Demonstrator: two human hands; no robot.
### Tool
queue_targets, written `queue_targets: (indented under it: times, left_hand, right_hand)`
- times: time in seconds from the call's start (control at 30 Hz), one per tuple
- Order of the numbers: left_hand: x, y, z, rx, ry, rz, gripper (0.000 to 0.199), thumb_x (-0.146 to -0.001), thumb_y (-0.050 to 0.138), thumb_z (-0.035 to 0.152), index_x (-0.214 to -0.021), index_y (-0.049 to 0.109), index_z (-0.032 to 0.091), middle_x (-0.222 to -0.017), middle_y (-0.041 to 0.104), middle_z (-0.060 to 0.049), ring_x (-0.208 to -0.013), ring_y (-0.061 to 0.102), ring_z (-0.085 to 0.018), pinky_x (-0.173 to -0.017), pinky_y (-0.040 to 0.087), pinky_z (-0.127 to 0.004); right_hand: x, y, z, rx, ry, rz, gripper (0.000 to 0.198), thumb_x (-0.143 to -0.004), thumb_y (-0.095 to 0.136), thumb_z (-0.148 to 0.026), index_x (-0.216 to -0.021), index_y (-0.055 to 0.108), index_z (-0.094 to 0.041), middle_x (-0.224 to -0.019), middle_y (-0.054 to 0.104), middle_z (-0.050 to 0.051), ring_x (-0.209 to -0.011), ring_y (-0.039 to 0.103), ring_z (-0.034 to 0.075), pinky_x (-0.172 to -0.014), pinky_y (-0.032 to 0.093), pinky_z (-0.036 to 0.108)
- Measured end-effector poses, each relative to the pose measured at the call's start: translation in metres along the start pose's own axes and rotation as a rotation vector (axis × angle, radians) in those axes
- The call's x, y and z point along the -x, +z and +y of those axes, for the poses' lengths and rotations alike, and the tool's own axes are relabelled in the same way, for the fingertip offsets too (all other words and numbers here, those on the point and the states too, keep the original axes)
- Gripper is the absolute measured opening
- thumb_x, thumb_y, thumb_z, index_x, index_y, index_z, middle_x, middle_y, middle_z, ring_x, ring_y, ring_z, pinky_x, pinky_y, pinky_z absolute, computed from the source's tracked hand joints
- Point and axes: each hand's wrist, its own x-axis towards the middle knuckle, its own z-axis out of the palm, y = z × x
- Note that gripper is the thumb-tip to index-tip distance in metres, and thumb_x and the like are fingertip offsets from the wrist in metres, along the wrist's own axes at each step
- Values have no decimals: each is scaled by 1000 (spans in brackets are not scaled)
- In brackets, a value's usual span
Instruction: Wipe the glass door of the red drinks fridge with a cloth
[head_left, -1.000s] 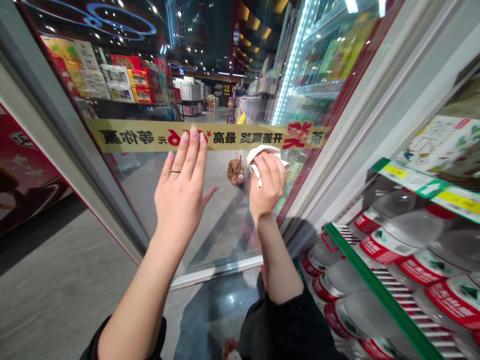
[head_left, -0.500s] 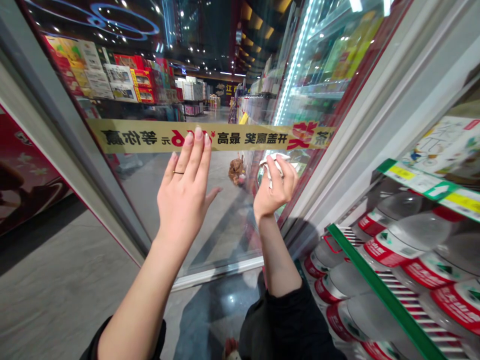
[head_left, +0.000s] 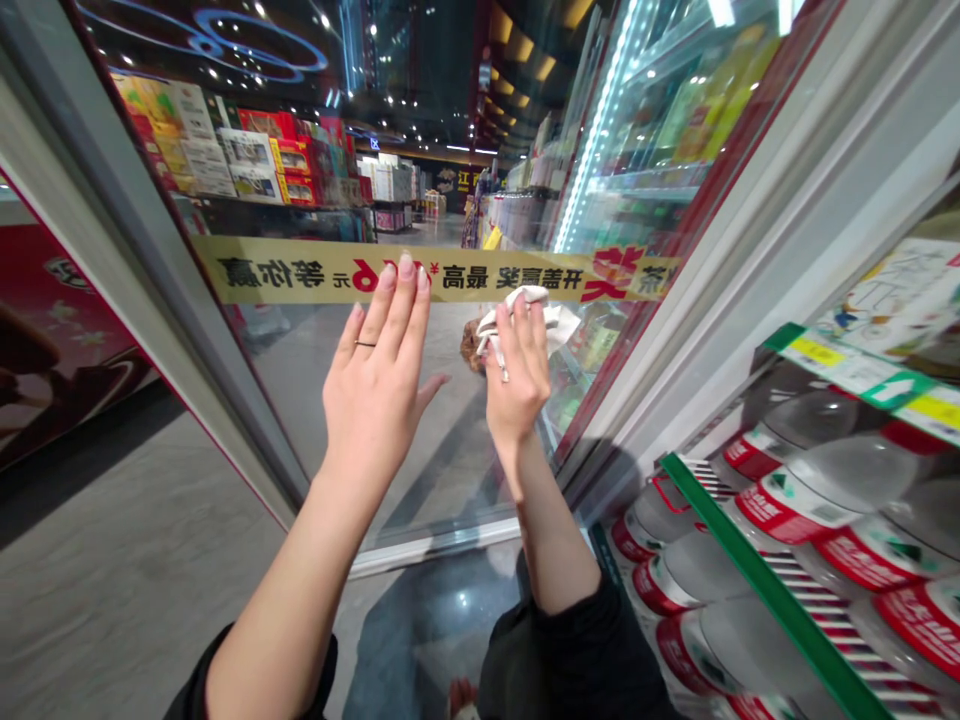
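Observation:
My left hand [head_left: 377, 370] lies flat on the glass door [head_left: 300, 400], fingers stretched up and thumb out to the right, a thin dark ring on one finger. Its fingertips cover part of the yellow printed strip [head_left: 465, 276] that crosses the pane. To the right, my right hand [head_left: 519, 385] presses a crumpled white cloth [head_left: 559, 325] against the glass just below the strip. The cloth sticks out above and to the right of the fingers; whether it is fabric or paper I cannot tell. Part of it is hidden under the hand.
At the right, a shelf with a green edge [head_left: 772, 590] holds several large water bottles [head_left: 825, 490] close to my right arm. The door's metal frame [head_left: 202, 330] slants down on the left. Stacked boxes [head_left: 262, 165] show through the glass, and a red printed panel [head_left: 75, 330] stands at far left.
My right hand has slid left across the glass with the white cloth, and its fingers are now straighter. The left hand stays flat at the same place on the pane.

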Motion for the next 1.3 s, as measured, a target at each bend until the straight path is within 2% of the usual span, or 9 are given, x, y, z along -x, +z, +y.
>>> queue_targets:
  times: [0.07,0.17,0.33,0.43,0.57,0.73,0.93,1.17,1.3]
  left_hand:
    - [-1,0,-4,21,4,2,86,-110,47,77,-181,32,32,-189,31,0,-175,30,-30,-147,13,-48]
    - [-2,-4,-8,32,40,-10,85,-110,53,73,-180,33,30,-188,34,-2,-174,33,-31,-147,18,-51]
    - [2,-26,-19,-51,114,5,75,-113,62,48,-180,34,31,-186,38,-3,-174,31,-31,-147,20,-51]
    - [8,-42,-29,-173,24,208,73,-115,58,38,-181,28,38,-188,28,5,-176,17,-30,-149,3,-56]
    - [13,-62,-41,-274,-131,388,70,-118,45,40,-180,16,50,-186,5,24,-176,-2,-32,-148,-10,-64]
    - [17,-75,-53,-292,-167,418,64,-122,23,33,-174,10,69,-178,0,42,-177,3,-23,-152,3,-56]
    - [26,-75,-77,-249,-43,471,60,-122,25,41,-181,16,45,-189,6,21,-177,12,-28,-150,19,-60]
    - [31,-78,-72,-189,-187,463,60,-122,32,50,-180,27,41,-190,14,18,-176,14,-27,-151,17,-47]
    - [43,-84,-92,-110,-122,367,63,-120,31,56,-179,34,33,-191,14,10,-176,8,-30,-151,8,-50]
  right_hand:
    - [6,-1,-2,-13,-24,-36,47,-117,48,-20,-158,69,-26,-157,74,10,-161,57,27,-132,53,51]
    - [9,-1,9,-8,5,66,45,-117,46,-19,-150,75,-26,-147,80,11,-153,65,28,-129,56,53]
    - [-8,7,20,-35,78,217,46,-119,43,-23,-155,71,-24,-154,75,13,-156,62,31,-131,51,63]
    - [-15,9,-1,-38,17,259,44,-118,46,-18,-152,73,-23,-148,79,12,-151,67,28,-127,57,57]
    - [-10,4,-38,-80,-89,180,40,-115,53,-11,-145,78,-21,-137,85,10,-145,72,24,-123,62,44]
    - [-10,1,-33,-27,-100,168,40,-115,52,-13,-143,79,-22,-135,86,9,-141,75,25,-121,64,44]
    - [-31,18,-24,-52,154,339,53,-118,48,-24,-171,51,-26,-157,74,12,-144,73,30,-121,62,52]
    - [-5,18,-87,-116,-86,21,45,-116,50,-13,-150,75,-28,-142,83,6,-147,70,24,-125,62,46]
    - [2,19,-66,-96,-17,134,40,-117,53,-19,-148,77,-25,-140,84,10,-146,71,28,-125,61,51]
